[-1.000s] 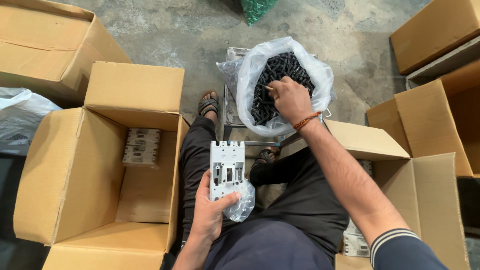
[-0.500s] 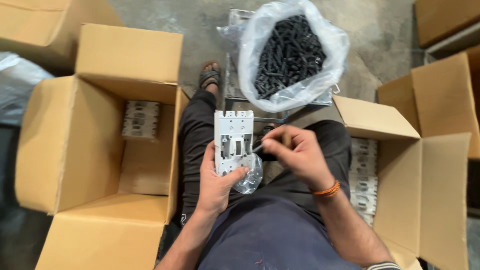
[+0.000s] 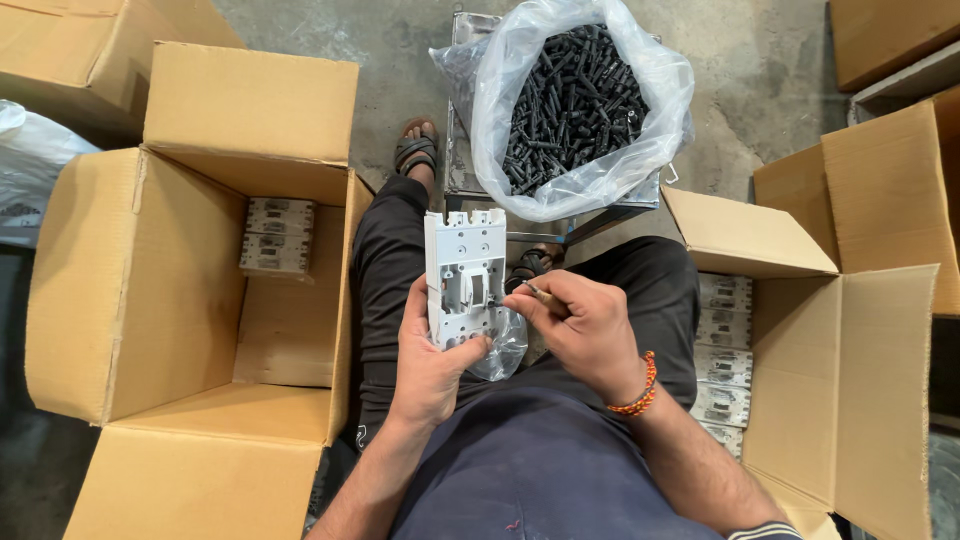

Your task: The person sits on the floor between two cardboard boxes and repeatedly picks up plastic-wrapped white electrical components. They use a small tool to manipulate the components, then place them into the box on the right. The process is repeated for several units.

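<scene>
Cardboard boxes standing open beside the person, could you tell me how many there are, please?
2. One open box stands at the person's left, holding a few white units. The other open box stands at the right, with a stack of units. Other boxes at the edges are cropped.

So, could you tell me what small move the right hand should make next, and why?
Probably ease the black pin into the white housing: the right hand pinches it with its tip at the housing's edge, and the left hand grips the housing from below.
</scene>
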